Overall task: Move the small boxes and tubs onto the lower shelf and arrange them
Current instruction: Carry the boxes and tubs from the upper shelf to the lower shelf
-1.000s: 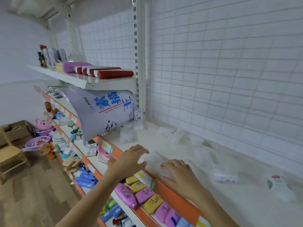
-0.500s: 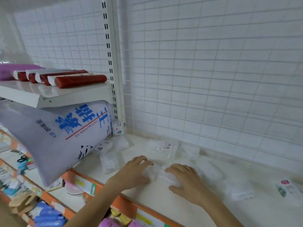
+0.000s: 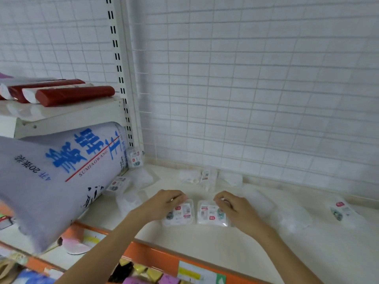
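Left hand (image 3: 164, 203) pinching left tub (image 3: 180, 213), right hand (image 3: 231, 208) seemingly pinching right tub (image 3: 211, 214), centre frame; I'd square both, labels forward.

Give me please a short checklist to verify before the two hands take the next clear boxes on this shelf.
1. Left hand has a grip on the left labelled box: ok, fingers curl over its far edge.
2. Right hand has a grip on the right labelled box: ok.
3. Both boxes lie flat, side by side, labels up: ok.
4. Their near edges are in line: cannot tell, blurred.
5. Shelf in front of them is free: ok.
6. The other clear boxes at the back are in order: not ok, scattered.
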The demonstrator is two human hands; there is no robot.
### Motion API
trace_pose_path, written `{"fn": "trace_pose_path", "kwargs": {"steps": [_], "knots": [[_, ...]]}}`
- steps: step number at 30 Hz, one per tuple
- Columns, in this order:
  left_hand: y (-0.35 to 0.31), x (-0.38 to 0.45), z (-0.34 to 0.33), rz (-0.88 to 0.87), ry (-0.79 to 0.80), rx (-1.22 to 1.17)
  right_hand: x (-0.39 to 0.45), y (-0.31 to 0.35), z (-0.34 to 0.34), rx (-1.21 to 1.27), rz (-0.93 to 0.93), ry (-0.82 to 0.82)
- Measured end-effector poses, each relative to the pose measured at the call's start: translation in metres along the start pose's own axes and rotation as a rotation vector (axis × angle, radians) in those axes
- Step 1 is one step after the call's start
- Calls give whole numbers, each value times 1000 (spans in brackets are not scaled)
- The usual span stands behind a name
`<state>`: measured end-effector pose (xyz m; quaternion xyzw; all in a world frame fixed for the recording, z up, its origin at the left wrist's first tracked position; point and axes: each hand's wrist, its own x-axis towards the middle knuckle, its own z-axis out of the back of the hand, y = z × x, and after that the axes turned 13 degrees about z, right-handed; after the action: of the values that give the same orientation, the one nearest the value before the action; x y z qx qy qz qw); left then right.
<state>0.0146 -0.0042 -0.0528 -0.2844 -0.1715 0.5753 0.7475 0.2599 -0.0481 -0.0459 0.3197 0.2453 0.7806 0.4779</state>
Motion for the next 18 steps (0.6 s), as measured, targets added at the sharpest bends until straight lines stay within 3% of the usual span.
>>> {"fn": "trace_pose_path", "kwargs": {"steps": [10, 15, 18], "knots": [[12, -17, 5, 158, 92, -360, -6, 2, -8, -298, 89, 89], [22, -24, 7, 38, 93, 103, -14, 13, -3, -368, 67, 174], [22, -26, 2, -20, 40, 183, -18, 26, -2, -446, 48, 297]]}}
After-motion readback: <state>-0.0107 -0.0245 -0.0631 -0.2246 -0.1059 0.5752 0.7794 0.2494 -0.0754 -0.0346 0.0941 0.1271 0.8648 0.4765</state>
